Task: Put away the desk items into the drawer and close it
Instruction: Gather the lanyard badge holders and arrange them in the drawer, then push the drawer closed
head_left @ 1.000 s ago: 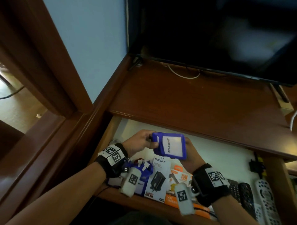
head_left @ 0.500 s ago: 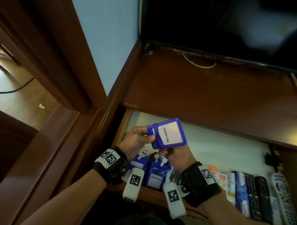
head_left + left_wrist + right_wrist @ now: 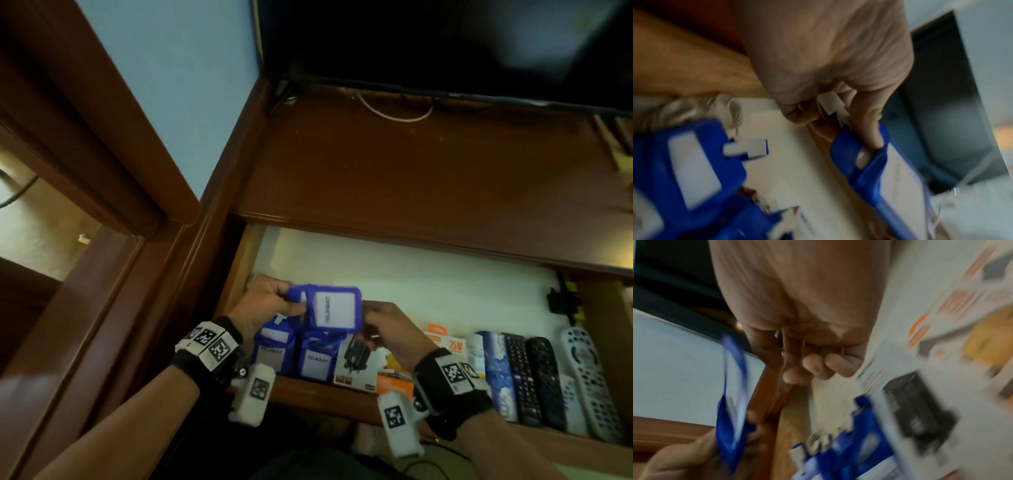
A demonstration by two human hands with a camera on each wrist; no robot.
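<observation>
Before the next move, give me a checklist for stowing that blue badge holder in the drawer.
1. Left hand grips the blue badge holder by its clip end: ok.
2. Right hand has a hold on it: cannot tell, blurred.
3. Drawer open: ok.
4. Bare drawer floor behind the stored blue holders: ok.
5. Badge holder set down inside: not ok, it is held above the stored ones.
</observation>
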